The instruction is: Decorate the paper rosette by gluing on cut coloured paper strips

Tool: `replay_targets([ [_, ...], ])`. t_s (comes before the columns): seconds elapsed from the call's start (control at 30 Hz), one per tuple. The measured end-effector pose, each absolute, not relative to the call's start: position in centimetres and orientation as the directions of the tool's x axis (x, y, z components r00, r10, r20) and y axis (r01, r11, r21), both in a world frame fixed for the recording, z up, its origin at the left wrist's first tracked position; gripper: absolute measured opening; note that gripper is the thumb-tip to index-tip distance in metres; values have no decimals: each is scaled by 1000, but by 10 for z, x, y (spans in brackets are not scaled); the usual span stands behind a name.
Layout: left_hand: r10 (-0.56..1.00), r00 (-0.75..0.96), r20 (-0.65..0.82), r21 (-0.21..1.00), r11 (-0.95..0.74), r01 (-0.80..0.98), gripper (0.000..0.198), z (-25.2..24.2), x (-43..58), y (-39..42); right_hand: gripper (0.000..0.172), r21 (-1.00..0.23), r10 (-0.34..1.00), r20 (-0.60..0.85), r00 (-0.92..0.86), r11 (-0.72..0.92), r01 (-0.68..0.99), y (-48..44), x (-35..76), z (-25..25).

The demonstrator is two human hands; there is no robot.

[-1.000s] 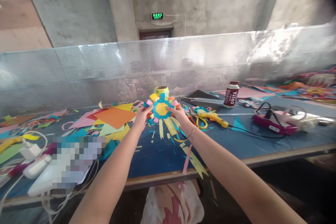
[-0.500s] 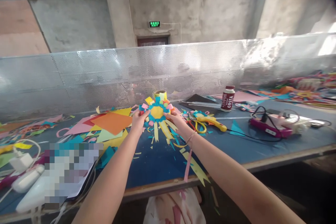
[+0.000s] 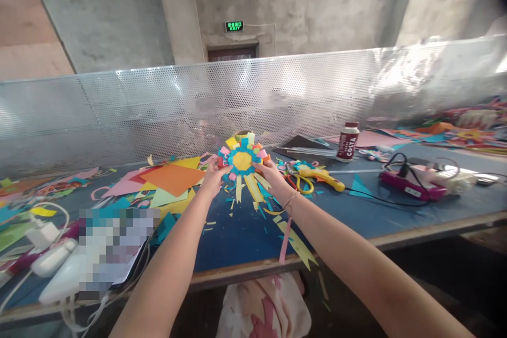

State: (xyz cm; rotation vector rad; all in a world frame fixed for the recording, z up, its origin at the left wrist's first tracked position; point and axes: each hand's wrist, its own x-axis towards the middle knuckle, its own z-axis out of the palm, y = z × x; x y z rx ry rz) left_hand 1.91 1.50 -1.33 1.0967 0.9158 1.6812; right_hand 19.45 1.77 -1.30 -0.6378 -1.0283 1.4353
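One round, fringed paper rosette [image 3: 242, 162]

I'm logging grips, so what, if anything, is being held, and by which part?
A paper rosette: the left hand holds its left edge, the right hand its right edge.

The paper flower [image 3: 241, 162] hides most of a roll [image 3: 244, 133] behind it, and some fingers of the left hand [image 3: 214, 176] and right hand [image 3: 270, 174]. Left of the flower, I see a flat thing [image 3: 132, 261] too blurry to tell. Far right of it, my view cuts off a messy paper pile [image 3: 481, 119].
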Motion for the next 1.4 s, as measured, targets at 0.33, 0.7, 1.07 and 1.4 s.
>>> replay_targets([
  [0.33, 885, -192, 424, 856, -461, -235, 52, -15, 18, 16, 22, -867, 969, 121, -214, -2, -498, 6, 196, -4],
  [0.7, 866, -211, 453, 845, -492, -207, 56, -16, 25, 13, 21, -828, 948, 49, -313, -136, -544, 5, 199, -1],
  [1.07, 850, -220, 479, 831, -520, -198, 54, -15, 28, 13, 14, -851, 977, 146, -156, 43, -523, -2, 194, 0],
  [1.4, 922, -231, 310, 893, -366, -263, 63, -7, 37, 2, 16, -845, 988, 137, -74, 77, -529, 6, 194, -6],
])
